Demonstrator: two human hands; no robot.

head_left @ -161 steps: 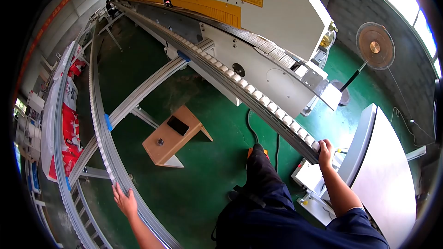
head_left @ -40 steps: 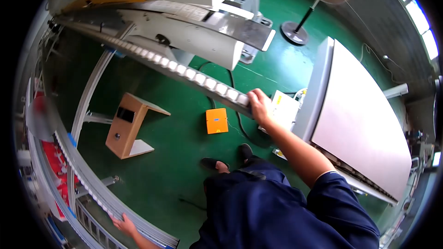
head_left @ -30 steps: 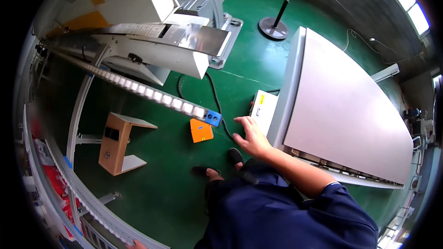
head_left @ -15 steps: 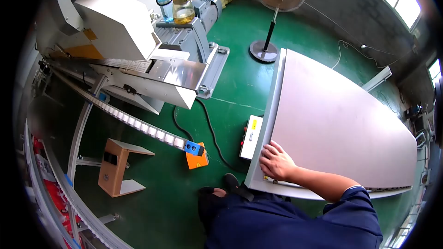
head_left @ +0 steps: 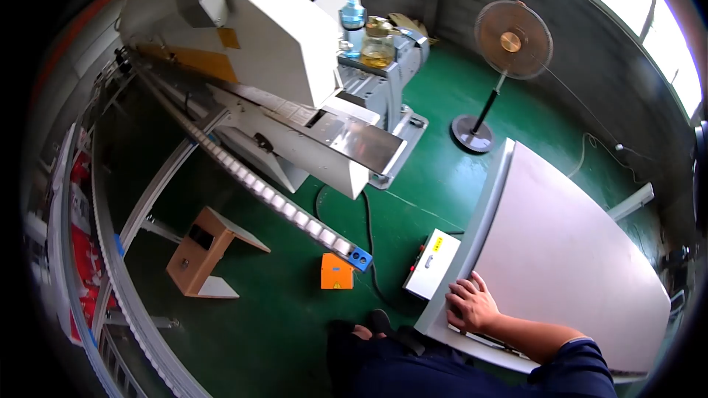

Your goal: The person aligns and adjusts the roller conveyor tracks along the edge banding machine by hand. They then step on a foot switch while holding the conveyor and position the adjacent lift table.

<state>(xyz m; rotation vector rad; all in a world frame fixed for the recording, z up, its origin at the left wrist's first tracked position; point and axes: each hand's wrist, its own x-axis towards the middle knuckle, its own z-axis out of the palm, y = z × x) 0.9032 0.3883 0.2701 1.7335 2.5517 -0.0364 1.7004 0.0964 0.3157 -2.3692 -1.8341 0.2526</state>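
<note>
Green floor all around, right hand bent over the near-left edge of the big pale panel on the right, so contact's made but can't tell if it's gripping, left hand's out of view, and no hand shows on the roller rail at left.

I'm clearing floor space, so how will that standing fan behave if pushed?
The fan would probably tip if pushed high, its wide head sitting on a thin pole. Pushed low, its round base might slide, since the floor looks glossy.
</note>
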